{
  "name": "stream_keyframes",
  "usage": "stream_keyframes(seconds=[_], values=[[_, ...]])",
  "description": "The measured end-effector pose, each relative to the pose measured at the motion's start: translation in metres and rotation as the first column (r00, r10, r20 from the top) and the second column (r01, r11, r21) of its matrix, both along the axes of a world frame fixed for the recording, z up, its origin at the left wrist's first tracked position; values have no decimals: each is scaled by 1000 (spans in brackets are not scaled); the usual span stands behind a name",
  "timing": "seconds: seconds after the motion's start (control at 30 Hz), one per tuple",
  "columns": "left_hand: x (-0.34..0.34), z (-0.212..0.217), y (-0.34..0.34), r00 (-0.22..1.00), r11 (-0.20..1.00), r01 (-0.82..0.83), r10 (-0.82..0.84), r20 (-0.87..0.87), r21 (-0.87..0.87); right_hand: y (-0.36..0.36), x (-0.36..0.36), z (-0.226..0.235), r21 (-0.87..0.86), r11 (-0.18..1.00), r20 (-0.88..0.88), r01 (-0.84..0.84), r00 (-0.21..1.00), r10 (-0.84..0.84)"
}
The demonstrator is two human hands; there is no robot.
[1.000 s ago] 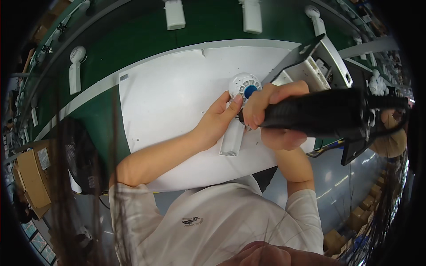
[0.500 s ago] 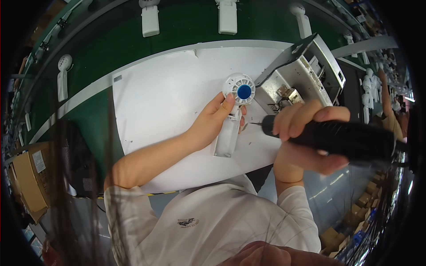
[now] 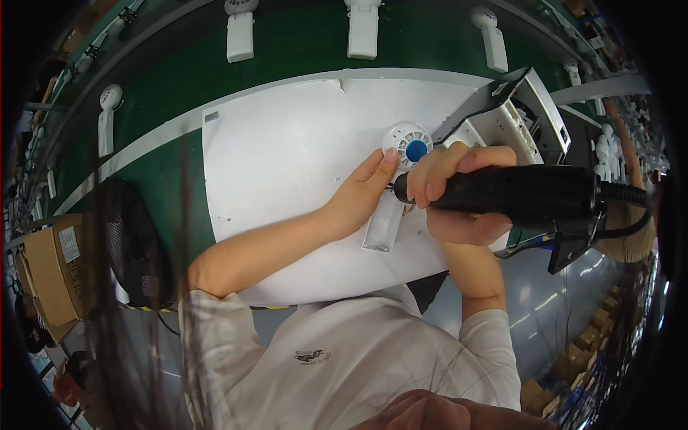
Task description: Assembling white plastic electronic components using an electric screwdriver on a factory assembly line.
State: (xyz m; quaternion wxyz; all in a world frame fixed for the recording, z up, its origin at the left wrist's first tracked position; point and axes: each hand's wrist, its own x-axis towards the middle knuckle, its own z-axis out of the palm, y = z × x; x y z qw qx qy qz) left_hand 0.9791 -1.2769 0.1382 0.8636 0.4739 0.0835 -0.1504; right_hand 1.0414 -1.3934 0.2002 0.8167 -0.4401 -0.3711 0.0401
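Observation:
A white handheld fan (image 3: 385,226) with a round grille and a blue centre lies over the white work sheet, its handle toward me. My left hand (image 3: 363,192) grips it at the neck, thumb on top near the grille. My right hand (image 3: 466,190) is wrapped round a black electric screwdriver (image 3: 534,195), held nearly level. The driver's tip meets the fan near the joint of head and handle; the exact contact spot is hard to make out. Part of the fan's handle is hidden behind the right hand and the driver.
A metal box-like fixture (image 3: 512,118) stands behind my right hand. Several white fans, one of them a fan (image 3: 363,30) straight ahead, lie on the green belt (image 3: 301,43). At left are a black mesh bag (image 3: 132,244) and a cardboard box (image 3: 54,269). A cable trails from the driver.
My right hand has brought the screwdriver leftward, so its tip now reaches the fan. My left hand still holds the fan; the whole view has shifted slightly.

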Motion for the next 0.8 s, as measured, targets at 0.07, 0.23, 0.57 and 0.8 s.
stream_keyframes(seconds=[0.07, 0.23, 0.57, 0.8], values=[[1, -14, -2, 1000, 1000, -11, 11, 11, -28, 2, 1, -6, -24, 1000, -7, -7, 1000, 7], [-2, -28, -11, 996, 996, -73, 70, 61, 41, 9, -5, -4, 10, 1000, -9, -22, 1000, 22], [20, 29, 55, 904, 778, -424, 399, 157, 464, -79, 8, 42, 120, 932, 194, 343, 912, -361], [85, 5, 323, 720, -422, -387, 416, 555, 819, -46, -7, 53, -63, 674, 358, 736, 647, -673]])
